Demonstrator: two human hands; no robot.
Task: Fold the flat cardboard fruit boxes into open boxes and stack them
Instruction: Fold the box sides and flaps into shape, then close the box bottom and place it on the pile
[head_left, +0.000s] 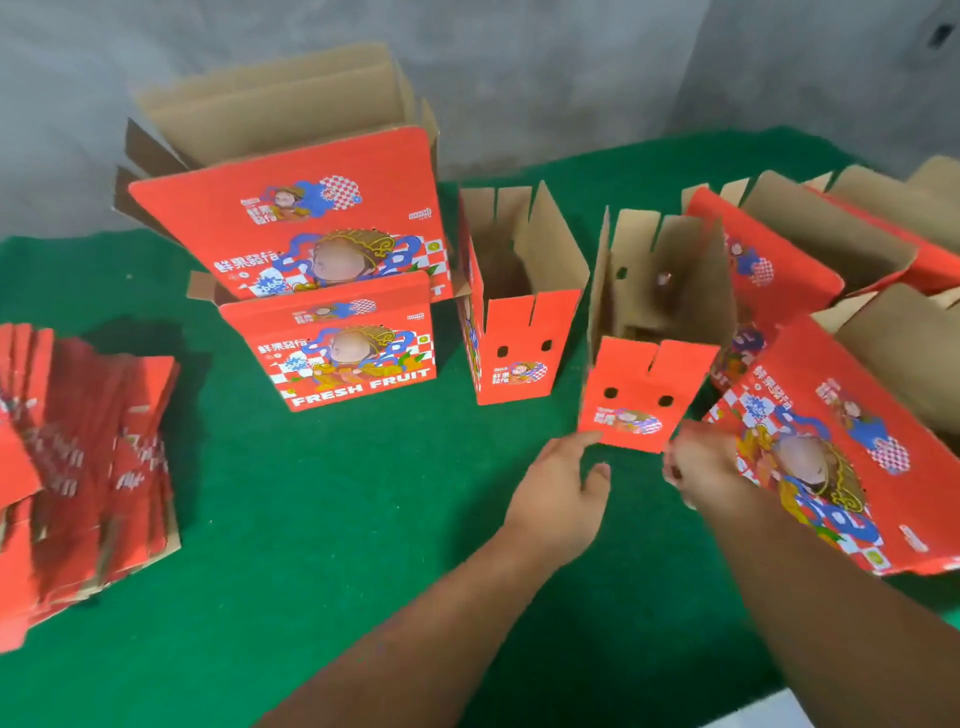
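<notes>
At the left edge of the bench (322, 519), covered in green cloth, your flat boxes (78, 467) lie in a fanned pile. Toward the back left stands a big open box (311, 208), flaps up, with a small box (348, 358) just in front of it, reading FRESH FRUIT. Near the middle, a narrow box (519, 353) stands upright and open at the top. Just right of it stands a second narrow box (644, 395), also open, slightly tilted. Your left hand (563, 493) reaches toward its lower left corner, fingers straight and loosely spread, fingertips at or just short of the cardboard. Your right hand (706, 467) is at its lower right corner; it is blurred, so you cannot tell whether it grips the box or not. Along the right edge, more large open boxes (831, 441) lie tipped on their sides, one behind another.
</notes>
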